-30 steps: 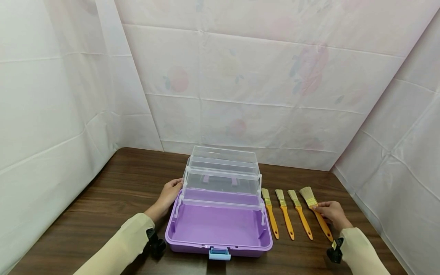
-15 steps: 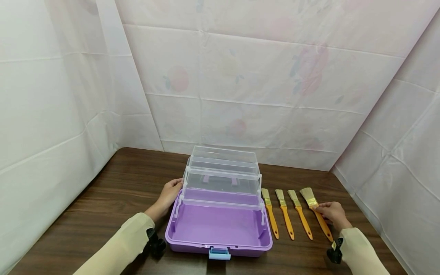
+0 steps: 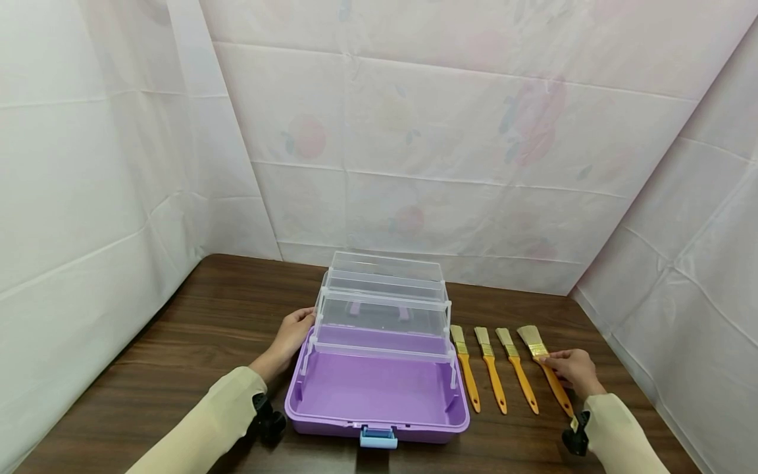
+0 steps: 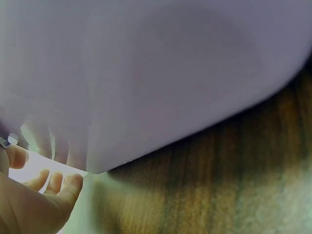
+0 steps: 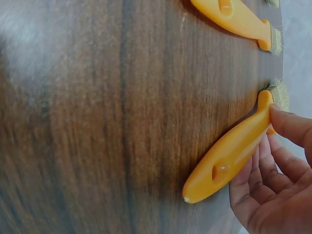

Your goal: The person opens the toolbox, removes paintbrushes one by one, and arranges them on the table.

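A purple storage box (image 3: 379, 388) stands with its clear lid (image 3: 385, 266) and clear trays swung up at the back. My left hand (image 3: 294, 334) holds the box at its rear left side; in the left wrist view its curled fingers (image 4: 68, 187) are right at the purple wall. To the right, my right hand (image 3: 573, 370) pinches the widest paintbrush (image 3: 556, 388) near its metal band. The right wrist view has the thumb on the neck of its orange handle (image 5: 229, 151) and the fingers beneath. Its pale bristles (image 3: 529, 334) point away from me.
Between the box and the held brush lie three narrower paintbrushes, the left one (image 3: 469, 382), the middle one (image 3: 495, 385) and the right one (image 3: 522, 382), side by side. A blue latch (image 3: 378, 438) hangs at the box's front. White sheets (image 3: 414, 164) enclose the brown table (image 3: 195, 342).
The widest paintbrush and my right hand have shifted very slightly toward me. My left hand and the box stay where they were.
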The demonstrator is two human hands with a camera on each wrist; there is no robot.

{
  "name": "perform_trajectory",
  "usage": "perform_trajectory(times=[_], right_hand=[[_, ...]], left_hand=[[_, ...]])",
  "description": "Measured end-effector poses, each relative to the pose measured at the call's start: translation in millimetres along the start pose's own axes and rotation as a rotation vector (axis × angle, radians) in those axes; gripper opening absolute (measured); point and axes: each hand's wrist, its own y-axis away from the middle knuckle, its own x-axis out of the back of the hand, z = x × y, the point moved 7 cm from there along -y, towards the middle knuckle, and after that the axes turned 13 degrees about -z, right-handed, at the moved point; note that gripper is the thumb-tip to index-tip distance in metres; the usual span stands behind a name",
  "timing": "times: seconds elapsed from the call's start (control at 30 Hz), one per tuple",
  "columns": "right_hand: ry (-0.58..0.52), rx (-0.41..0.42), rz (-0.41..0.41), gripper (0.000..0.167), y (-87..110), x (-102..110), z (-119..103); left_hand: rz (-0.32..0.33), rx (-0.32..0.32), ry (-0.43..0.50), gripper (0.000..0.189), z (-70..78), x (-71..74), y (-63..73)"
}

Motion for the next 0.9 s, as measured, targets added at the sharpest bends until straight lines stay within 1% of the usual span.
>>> perform_trajectory(times=[0.23,0.6,0.8,0.9], right_hand=[[-0.004,-0.007,-0.011,0.036,0.2,-0.3,2.3],[0.026,0.007,-0.005,0.035,0.4,0.3,-0.9],[0.021,-0.005,0.005,0.032,0.1,0.5,0.6],[0.022,0.002,-0.005,0.032,0.2,0.0,0.3]], left_hand=[[0.011,0.010,-0.013,0.040,-1.3,0.6,-1.2],[0.006,0.022,-0.018,0.041,-1.0,0.3,-0.7],[0.001,0.008,-0.012,0.041,-0.7,0.3,-0.8],[0.001,0.001,-0.006,0.041,-0.1,0.3,-0.6]])
